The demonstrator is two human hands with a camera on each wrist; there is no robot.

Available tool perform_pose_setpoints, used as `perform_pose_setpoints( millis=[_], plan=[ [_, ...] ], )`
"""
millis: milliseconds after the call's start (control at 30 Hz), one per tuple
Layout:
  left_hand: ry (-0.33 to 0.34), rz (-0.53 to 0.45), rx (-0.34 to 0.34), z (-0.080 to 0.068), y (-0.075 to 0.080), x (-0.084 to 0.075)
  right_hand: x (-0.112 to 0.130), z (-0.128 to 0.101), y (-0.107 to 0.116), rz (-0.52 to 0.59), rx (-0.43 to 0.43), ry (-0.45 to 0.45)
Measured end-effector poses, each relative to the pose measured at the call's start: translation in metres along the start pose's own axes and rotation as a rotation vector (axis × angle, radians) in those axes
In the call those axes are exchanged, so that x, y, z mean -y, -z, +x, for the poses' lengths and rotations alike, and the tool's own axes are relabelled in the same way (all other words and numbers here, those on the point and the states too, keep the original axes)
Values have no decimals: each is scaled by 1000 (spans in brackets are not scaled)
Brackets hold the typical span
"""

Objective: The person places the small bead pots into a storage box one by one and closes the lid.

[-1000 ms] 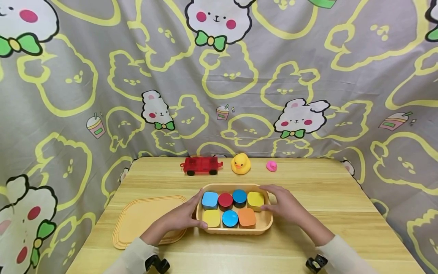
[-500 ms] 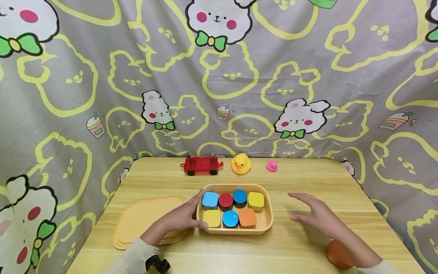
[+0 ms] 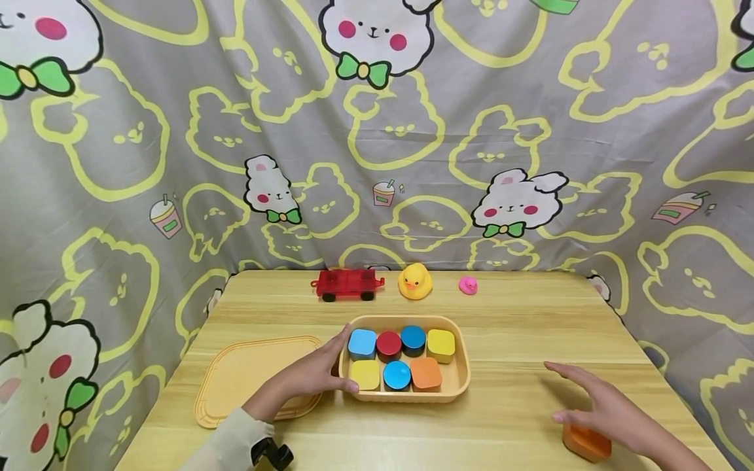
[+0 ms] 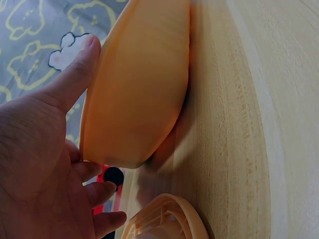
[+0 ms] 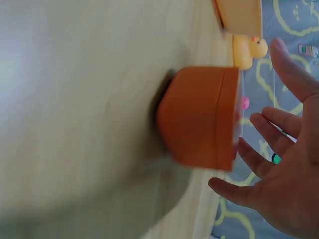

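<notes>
Now my right hand (image 3: 612,413) has moved away from the tray (image 3: 461,386). A second ago it was resting on the tray's right end; now it is down near the front right of the bench (image 3: 530,314), well apart from the tray. Its fingers (image 5: 269,122) are spread out straight and hold nothing. They hang just over an orange block (image 3: 586,443), which sits on the bench under my palm. That block could not be seen a second ago.

My left hand (image 3: 312,373) has not moved. It still grips the left end of the tray, thumb (image 4: 75,74) on the rim. The seven blocks in the tray lie as before. The lid (image 3: 235,379), red car (image 3: 346,285), yellow duck (image 3: 415,282) and pink duck (image 3: 468,286) have stayed put too.

I can see no words or labels anywhere.
</notes>
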State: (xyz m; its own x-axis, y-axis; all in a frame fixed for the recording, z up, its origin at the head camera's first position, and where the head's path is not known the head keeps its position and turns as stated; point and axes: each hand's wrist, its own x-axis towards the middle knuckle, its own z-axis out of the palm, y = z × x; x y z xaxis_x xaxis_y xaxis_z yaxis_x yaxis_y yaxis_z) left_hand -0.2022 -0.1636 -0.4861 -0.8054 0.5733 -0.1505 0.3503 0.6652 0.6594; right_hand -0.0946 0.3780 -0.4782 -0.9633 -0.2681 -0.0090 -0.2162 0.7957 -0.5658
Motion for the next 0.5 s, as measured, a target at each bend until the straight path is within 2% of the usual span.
perform_pose_setpoints(
  millis=[67,267,500],
  plan=[
    [0,-3,0,0,0,0,-9,-6,0,15,42,-3],
    [4,-23,4,-1,1,-1,-39,-21,2,159,203,-16],
    [14,-16,2,0,1,-2,-59,-31,-4,282,242,140]
  ],
)
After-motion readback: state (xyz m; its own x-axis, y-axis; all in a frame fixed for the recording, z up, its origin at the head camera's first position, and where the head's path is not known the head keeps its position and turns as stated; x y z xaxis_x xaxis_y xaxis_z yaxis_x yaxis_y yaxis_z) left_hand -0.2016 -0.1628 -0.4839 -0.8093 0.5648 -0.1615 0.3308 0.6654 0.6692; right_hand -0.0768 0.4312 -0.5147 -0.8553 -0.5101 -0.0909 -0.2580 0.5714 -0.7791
